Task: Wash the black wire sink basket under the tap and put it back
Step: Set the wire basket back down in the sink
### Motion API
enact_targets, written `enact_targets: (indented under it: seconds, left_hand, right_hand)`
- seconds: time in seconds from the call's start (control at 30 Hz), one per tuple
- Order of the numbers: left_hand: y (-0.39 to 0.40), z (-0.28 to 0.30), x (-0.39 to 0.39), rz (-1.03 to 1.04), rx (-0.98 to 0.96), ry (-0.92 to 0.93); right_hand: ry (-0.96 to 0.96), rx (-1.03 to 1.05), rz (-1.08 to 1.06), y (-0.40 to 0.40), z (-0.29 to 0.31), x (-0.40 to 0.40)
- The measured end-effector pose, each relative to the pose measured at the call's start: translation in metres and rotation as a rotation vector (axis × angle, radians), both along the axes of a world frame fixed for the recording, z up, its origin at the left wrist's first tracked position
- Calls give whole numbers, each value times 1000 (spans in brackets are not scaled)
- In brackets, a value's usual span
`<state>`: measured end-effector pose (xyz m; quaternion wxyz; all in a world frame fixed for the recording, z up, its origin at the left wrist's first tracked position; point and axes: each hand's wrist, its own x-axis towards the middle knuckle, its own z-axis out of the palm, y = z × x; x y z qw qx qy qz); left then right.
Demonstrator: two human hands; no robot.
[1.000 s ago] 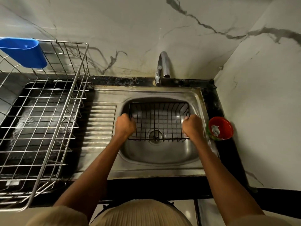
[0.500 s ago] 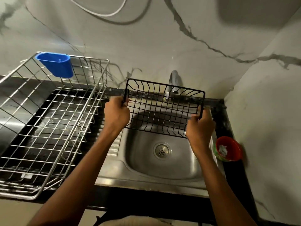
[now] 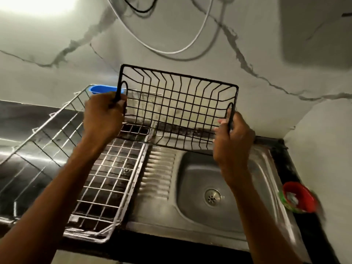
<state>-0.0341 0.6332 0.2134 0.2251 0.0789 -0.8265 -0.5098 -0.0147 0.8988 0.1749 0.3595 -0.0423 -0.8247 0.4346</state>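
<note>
Your left hand (image 3: 102,115) has its fingers (image 3: 118,105) wrapped round the looped handle at the left end of the black wire basket (image 3: 177,109). The basket hangs in the air between your two hands, tipped up so its floor faces the wall, above the back edge of the sink (image 3: 224,195) and clear of it. Your right hand (image 3: 233,140) pinches the matching loop at the right end, thumb in front, the other fingers curled behind the wire.

Judged from its thin rods, the basket should be light and stiff, holding its shape when you turn it. Wet coated wire will likely be slippery, so the two end loops you already hold are the sound places to grip. The open grid will let water run straight through.

Left of your left fingers, a chrome wire dish rack (image 3: 76,168) stands on the dark surface (image 3: 24,178) with a blue cup (image 3: 101,89) hooked on its far rim. Below your right fingers lies the steel bowl with its drain (image 3: 212,196). The tap is probably hidden behind the basket; I cannot make it out. Right of your right fingers, a red bowl (image 3: 299,197) sits on the surface near the corner. Marbled walls close in behind and to the right, with cables looping above.
</note>
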Motion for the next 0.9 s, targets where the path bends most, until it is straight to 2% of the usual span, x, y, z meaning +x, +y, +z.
enact_targets:
  seconds: [0.2, 0.33, 0.43, 0.57, 0.67, 0.8, 0.9]
  left_hand:
    - [-112, 7, -9, -53, 33, -29]
    - [-178, -1, -25, -68, 32, -143]
    - [-212, -17, -35, -70, -50, -257]
    - [-241, -42, -50, -89, 17, -406]
    - [-247, -50, -64, -142, 1, -549]
    - [-239, -52, -73, -304, -13, -733]
    - [-235, -61, -80, -380, 7, -799]
  right_hand:
    - [-21, 69, -16, -102, 17, -8]
    - [-206, 167, -58, -166, 18, -11]
    - [-324, 203, -77, -205, 12, -16]
    - [-581, 245, -7, -236, 6, -26]
    - [-773, 114, 71, -251, -5, -44]
    - [-990, -167, 129, -260, -38, -71]
    - [-1054, -201, 100, -266, -60, -84]
